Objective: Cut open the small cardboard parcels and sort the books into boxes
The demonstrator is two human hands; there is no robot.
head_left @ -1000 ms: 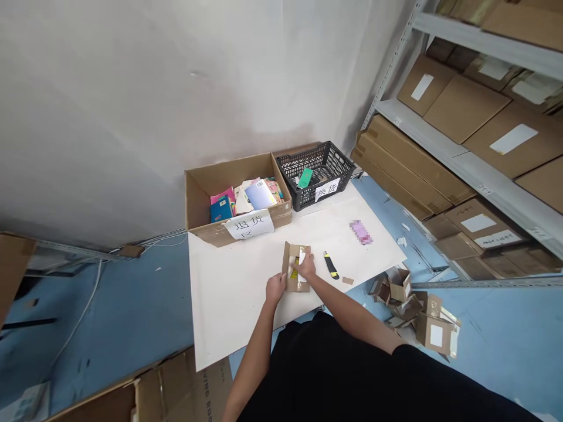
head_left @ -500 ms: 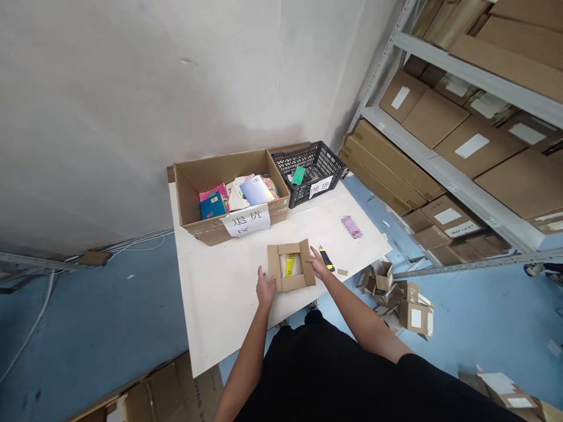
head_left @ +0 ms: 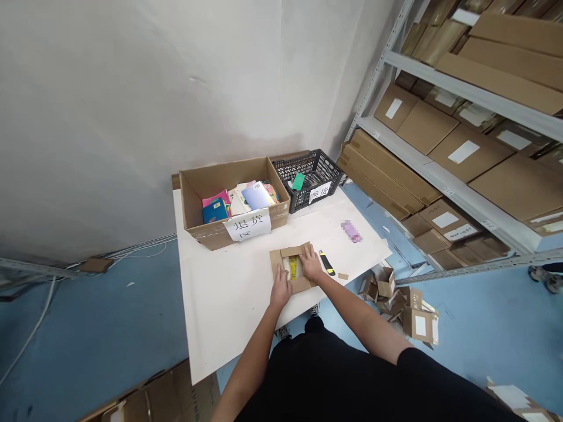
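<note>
A small brown cardboard box (head_left: 285, 256) lies on the white table (head_left: 229, 293) with its flaps spread out. Something yellow and white shows inside it. My left hand (head_left: 281, 291) rests on the box's near left flap, fingers bent over its edge. My right hand (head_left: 311, 264) lies on the right side of the box, fingers reaching into the opening. A yellow and black utility knife (head_left: 326, 263) sits just right of my right hand.
At the table's back stand a large cardboard box (head_left: 193, 202) of books with a paper label and a black plastic crate (head_left: 323, 170). A blurred pink item (head_left: 351, 230) lies to the right. Emptied small boxes (head_left: 404, 305) litter the blue floor. Shelves (head_left: 444, 176) of cartons fill the right.
Both hands have moved from the box's outer sides onto it: the left onto the near flap, the right into the opening. The box stays flat on the table.
</note>
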